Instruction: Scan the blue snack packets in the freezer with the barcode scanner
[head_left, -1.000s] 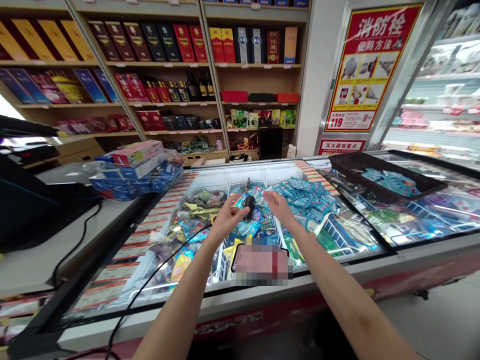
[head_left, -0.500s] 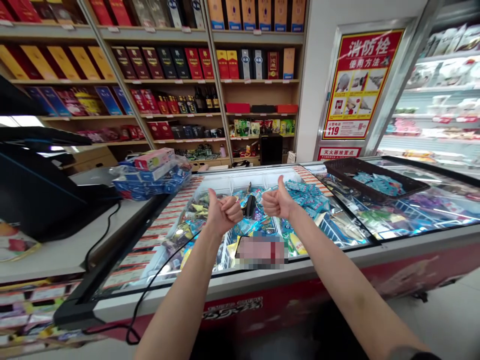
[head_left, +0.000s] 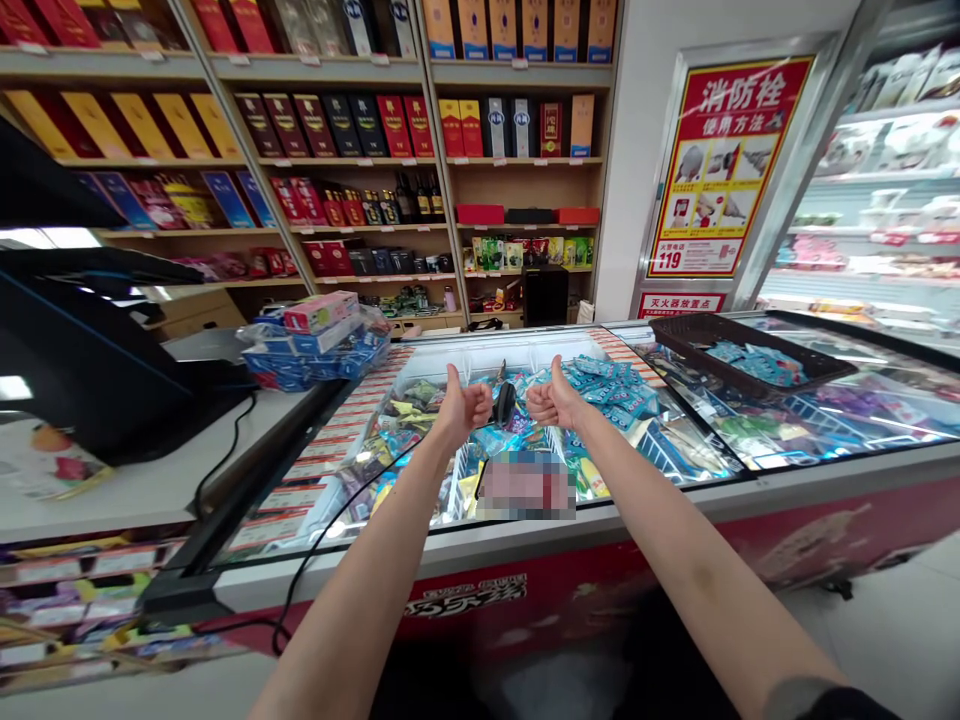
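Above the glass top of a chest freezer (head_left: 480,535), my left hand (head_left: 463,405) makes a fist with its thumb pointing up, and nothing shows in it. My right hand (head_left: 556,402) mirrors it, fingers curled and thumb raised, also with nothing visible inside. Between the two fists is a black curved object (head_left: 505,404) whose kind I cannot make out; neither hand appears to grip it. Nearer to me, a flat dark-edged item (head_left: 525,487) lies on the glass, its face pixelated. Blue packets (head_left: 611,390) fill part of the freezer behind my right hand.
A black cable (head_left: 300,580) runs across the freezer's left side. Blue boxes in plastic wrap (head_left: 315,345) stand at the left, beside a dark counter machine (head_left: 82,360). On the right glass sits a brown tray (head_left: 821,372). Shelves of boxed goods (head_left: 345,160) line the back.
My left hand has shifted slightly right, toward my right hand. Both stay in fists with thumbs up. The view has turned a little to the left.
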